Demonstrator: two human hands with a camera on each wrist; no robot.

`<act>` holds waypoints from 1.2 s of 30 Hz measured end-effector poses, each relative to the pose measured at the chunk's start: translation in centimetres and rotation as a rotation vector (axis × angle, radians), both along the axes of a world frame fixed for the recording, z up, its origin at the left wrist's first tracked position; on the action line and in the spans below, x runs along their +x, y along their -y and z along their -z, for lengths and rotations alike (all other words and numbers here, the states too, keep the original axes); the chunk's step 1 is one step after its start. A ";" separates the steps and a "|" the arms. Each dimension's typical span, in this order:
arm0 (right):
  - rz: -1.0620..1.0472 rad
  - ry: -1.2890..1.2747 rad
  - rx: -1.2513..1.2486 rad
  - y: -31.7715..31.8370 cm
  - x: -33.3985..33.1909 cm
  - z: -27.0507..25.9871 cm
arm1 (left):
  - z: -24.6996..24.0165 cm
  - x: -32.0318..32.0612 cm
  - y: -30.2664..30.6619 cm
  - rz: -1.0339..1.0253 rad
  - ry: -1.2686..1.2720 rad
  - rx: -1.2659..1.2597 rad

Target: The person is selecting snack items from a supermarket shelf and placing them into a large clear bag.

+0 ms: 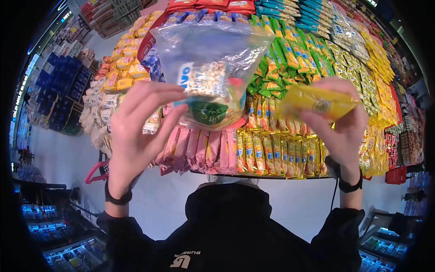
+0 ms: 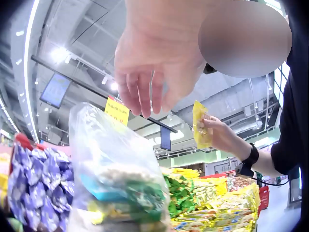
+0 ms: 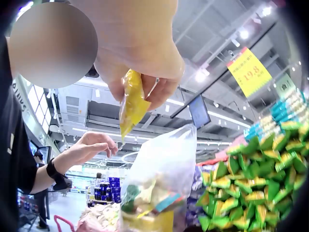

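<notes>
In the head view a clear plastic bag [image 1: 208,45] stands upright on the display, its top puffed out. Inside it show a white packet of round pale snacks [image 1: 206,79] and a dark green packet [image 1: 208,112]. My left hand [image 1: 142,122] hovers left of the bag with loosely bent fingers and nothing in them; the left wrist view shows its fingertips [image 2: 145,108] apart from the plastic. Between thumb and fingers, my right hand [image 1: 342,122] pinches a yellow snack packet [image 1: 317,102], raised to the right of the bag.
Rows of gold packets [image 1: 272,154] and pink packets [image 1: 199,149] line the display's near edge. Green packets [image 1: 285,59] are heaped behind the bag on the right. A yellow price sign [image 3: 249,71] hangs overhead. Beyond the display's left side is a pink handle [image 1: 96,172].
</notes>
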State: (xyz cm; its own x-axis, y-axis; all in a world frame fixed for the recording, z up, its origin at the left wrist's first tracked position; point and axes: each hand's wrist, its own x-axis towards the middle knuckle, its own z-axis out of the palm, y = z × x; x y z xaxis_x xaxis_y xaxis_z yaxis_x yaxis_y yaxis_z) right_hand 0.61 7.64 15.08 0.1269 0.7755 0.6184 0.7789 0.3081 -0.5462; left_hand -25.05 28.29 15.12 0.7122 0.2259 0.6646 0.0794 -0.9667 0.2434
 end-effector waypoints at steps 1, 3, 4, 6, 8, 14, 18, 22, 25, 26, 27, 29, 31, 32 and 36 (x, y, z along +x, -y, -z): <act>0.022 -0.030 0.082 -1.5 -0.3 -0.9 | -0.7 -0.5 -1.1 -0.008 -0.029 0.002; 0.047 -0.116 0.231 -4.6 -1.1 -2.4 | -1.8 -0.6 -3.8 0.053 -0.012 0.039; 0.050 -0.168 0.300 -6.1 -1.4 -3.2 | -2.3 -0.4 -5.2 0.087 -0.001 0.065; 0.175 -0.233 0.417 -8.9 -2.4 -5.2 | -3.2 0.2 -7.8 0.153 0.039 0.118; -0.167 -0.301 0.350 -11.8 -4.2 -7.1 | -3.7 1.5 -10.0 0.200 0.023 0.157; 0.059 0.116 0.287 -17.2 -3.0 -7.0 | -4.4 3.2 -12.3 0.225 -0.168 0.320; 0.138 0.304 0.147 -17.8 -2.7 -7.2 | -4.1 4.2 -12.6 0.330 -0.184 0.299; 0.111 0.403 -0.046 -18.3 -2.1 -6.9 | -3.5 4.7 -12.9 0.467 -0.130 0.106; 0.032 0.463 -0.182 -18.6 -1.9 -6.5 | -3.6 4.7 -12.7 0.472 -0.096 0.083; 0.015 0.480 -0.249 -18.5 -1.7 -6.4 | -3.5 4.8 -12.7 0.444 -0.098 0.085; -0.005 0.498 -0.316 -18.7 -1.4 -6.5 | -3.4 4.8 -12.6 0.414 -0.099 0.089; -0.015 0.572 -0.281 -18.9 -0.6 -5.8 | -3.3 5.0 -12.9 0.415 -0.135 0.088; 0.038 0.568 -0.286 -19.3 -0.7 -5.6 | -3.1 5.2 -13.4 0.481 -0.207 0.076; 0.065 0.564 -0.288 -19.4 -0.7 -5.5 | -2.8 5.3 -13.6 0.499 -0.207 0.043; -0.083 0.680 -0.213 -19.7 0.1 -5.0 | -2.2 5.6 -13.4 0.549 -0.199 -0.010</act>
State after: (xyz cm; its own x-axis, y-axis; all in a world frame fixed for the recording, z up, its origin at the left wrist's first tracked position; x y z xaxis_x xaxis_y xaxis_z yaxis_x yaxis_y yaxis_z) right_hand 0.73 27.34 20.04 -0.2971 0.8786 0.3739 0.9469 0.3214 -0.0028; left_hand -19.42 41.68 17.35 0.8378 -0.2060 0.5057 -0.3873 -0.8770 0.2844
